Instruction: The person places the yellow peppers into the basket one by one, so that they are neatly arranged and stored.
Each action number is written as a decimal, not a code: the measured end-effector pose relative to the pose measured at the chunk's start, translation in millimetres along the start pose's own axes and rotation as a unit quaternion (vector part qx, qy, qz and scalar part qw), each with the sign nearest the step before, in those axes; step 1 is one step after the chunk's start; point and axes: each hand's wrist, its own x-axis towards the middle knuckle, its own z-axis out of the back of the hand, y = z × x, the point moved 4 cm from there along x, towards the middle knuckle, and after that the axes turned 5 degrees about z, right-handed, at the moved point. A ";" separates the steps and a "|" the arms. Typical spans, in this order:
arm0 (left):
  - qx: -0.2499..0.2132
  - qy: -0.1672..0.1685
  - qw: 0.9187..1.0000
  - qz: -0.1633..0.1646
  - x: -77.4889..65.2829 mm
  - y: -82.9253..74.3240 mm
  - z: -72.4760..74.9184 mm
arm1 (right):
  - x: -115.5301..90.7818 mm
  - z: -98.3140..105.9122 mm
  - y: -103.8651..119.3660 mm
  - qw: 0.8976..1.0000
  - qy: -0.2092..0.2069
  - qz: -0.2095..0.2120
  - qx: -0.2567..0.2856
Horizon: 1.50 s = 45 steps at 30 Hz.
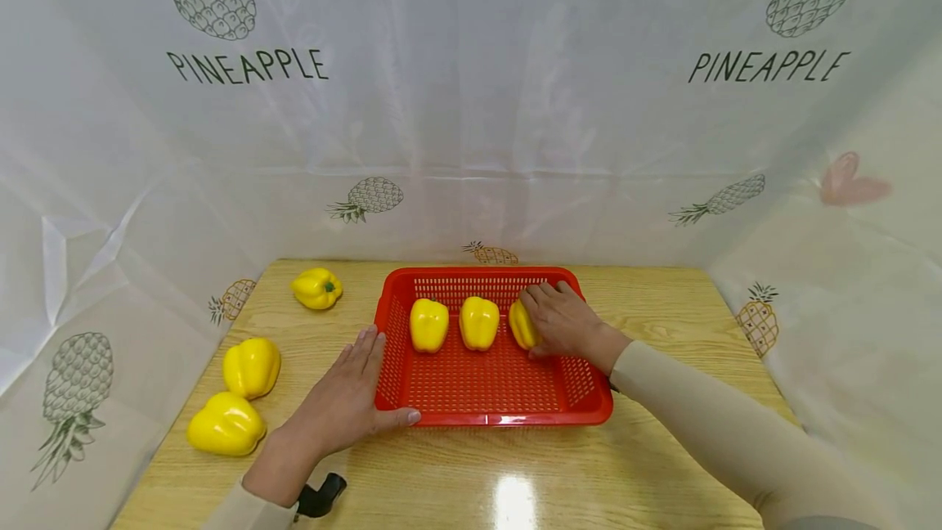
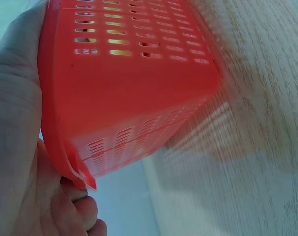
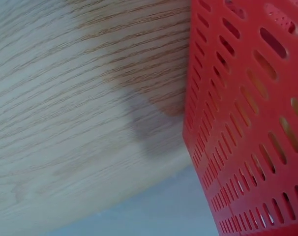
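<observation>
Gripped bell pepper (image 1: 520,325): there it is, yellow and partly covered, on the right inside the red perforated basket (image 1: 482,387); you can't tell whether it touches the bottom.
Right hand (image 1: 562,319): you've got it curled around that pepper, your forearm crossing over the basket's right rim.
Left hand (image 1: 346,391): spread wide, fingers along the basket's left rim, your thumb out over the near corner; it rests there, grasping no pepper.
Row in the basket: to the left of your grip sit a middle bell pepper (image 1: 479,323) and a leftmost bell pepper (image 1: 429,325), both yellow, standing apart.
Wooden counter (image 1: 648,464): it carries the basket, and off to your left, a far bell pepper (image 1: 316,289) lies with its green stem showing, while a rounded bell pepper (image 1: 252,367) and a nearest bell pepper (image 1: 226,424) sit close together.
Backdrop: a pale pineapple-print sheet (image 1: 500,121) hangs behind it all.
</observation>
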 end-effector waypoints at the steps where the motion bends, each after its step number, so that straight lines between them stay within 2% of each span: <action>1: -0.001 0.000 1.000 0.000 -0.2 -0.1 0.1 | 0.0 -0.3 0.1 1.000 0.001 -0.001 -0.004; 10: -0.006 -0.001 1.000 0.001 -1.0 -0.1 0.0 | 0.2 -2.4 1.6 0.999 0.022 -0.003 -0.025; 19: -0.007 -0.002 1.000 -0.002 -1.5 0.3 0.0 | -1.9 -0.5 1.7 1.000 0.027 -0.010 -0.009; 23: -0.005 -0.001 1.000 -0.002 -1.5 1.3 -0.5 | -7.0 3.7 1.0 1.000 0.007 -0.019 0.024; 27: -0.006 -0.001 1.000 -0.001 -1.4 2.3 -0.8 | -15.3 11.1 0.0 0.998 -0.037 -0.025 0.044; 36: -0.005 -0.003 1.000 -0.001 -1.2 2.9 -0.9 | -44.7 24.1 -4.4 0.987 -0.124 -0.070 0.069; 45: -0.008 -0.005 1.000 -0.004 -1.5 3.4 -0.9 | -81.6 26.2 6.3 0.976 -0.113 -0.125 0.138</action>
